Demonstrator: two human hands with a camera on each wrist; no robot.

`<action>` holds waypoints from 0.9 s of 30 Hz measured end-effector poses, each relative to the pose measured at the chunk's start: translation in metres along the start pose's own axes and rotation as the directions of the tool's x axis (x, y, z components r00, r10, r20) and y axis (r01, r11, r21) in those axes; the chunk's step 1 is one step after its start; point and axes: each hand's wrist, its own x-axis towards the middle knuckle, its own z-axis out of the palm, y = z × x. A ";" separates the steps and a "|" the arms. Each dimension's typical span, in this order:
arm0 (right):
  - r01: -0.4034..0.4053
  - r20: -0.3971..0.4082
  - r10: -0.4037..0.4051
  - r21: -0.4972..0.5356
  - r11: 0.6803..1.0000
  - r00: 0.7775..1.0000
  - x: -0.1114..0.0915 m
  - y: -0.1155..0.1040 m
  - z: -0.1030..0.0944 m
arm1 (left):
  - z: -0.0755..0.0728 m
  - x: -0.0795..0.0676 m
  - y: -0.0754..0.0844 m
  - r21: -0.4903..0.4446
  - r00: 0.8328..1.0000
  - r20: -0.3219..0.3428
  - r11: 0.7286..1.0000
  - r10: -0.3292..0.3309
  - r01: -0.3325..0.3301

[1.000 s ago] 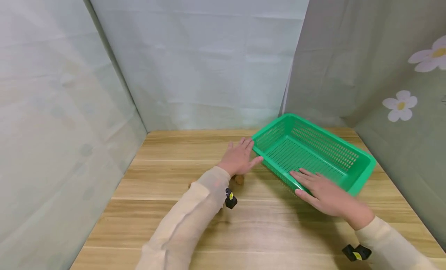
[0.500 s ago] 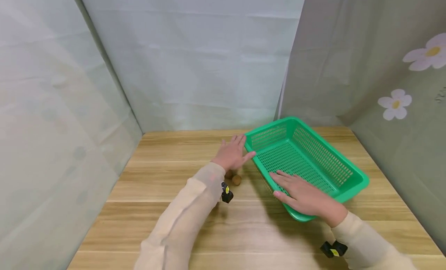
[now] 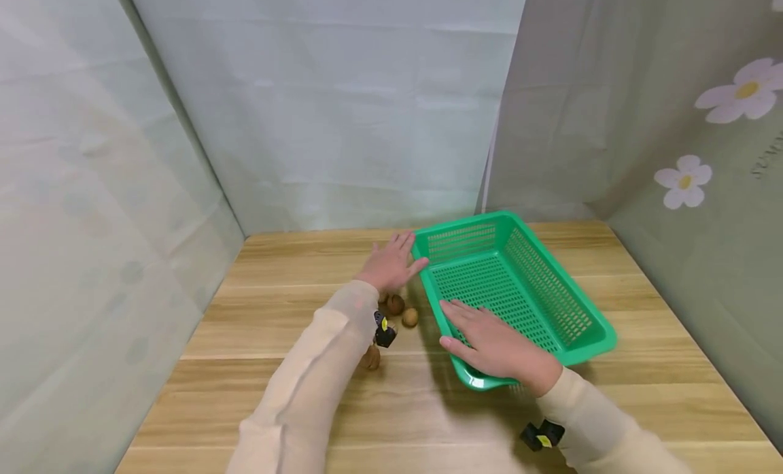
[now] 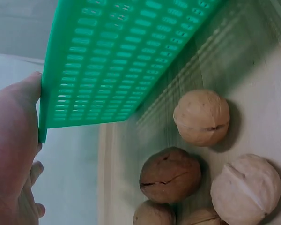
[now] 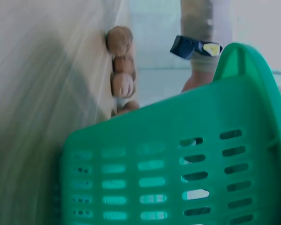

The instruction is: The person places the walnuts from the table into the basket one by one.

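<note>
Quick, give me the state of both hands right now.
Left hand: open, touching the rim of the green basket.
Right hand: open, laid over the rim of the green basket.

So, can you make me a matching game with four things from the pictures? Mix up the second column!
1. basket
2. walnuts
3. left hand
4. flowers

A. at the basket's far left corner
B. pale petals, yellow middles
C. green, with lots of slots
D. brown and round, on the table

Right pairs: 1-C, 2-D, 3-A, 4-B
</note>
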 end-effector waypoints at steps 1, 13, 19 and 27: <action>-0.008 0.000 0.008 -0.006 1.000 1.000 0.002 -0.003 0.001 | 0.001 0.000 -0.001 -0.009 1.000 -0.005 1.000 -0.005 0.005; -0.093 -0.079 0.086 -0.095 0.991 0.993 0.031 -0.041 0.018 | 0.001 -0.008 -0.009 -0.007 0.998 -0.045 0.999 -0.038 0.038; -0.057 -0.140 0.040 -0.116 0.992 0.989 0.015 -0.039 0.005 | -0.003 -0.037 -0.002 -0.045 1.000 -0.005 0.999 0.027 -0.027; 0.039 -0.225 -0.076 -0.166 0.985 0.971 -0.054 0.041 -0.046 | -0.005 -0.113 0.032 -0.090 0.985 -0.043 0.981 0.170 -0.173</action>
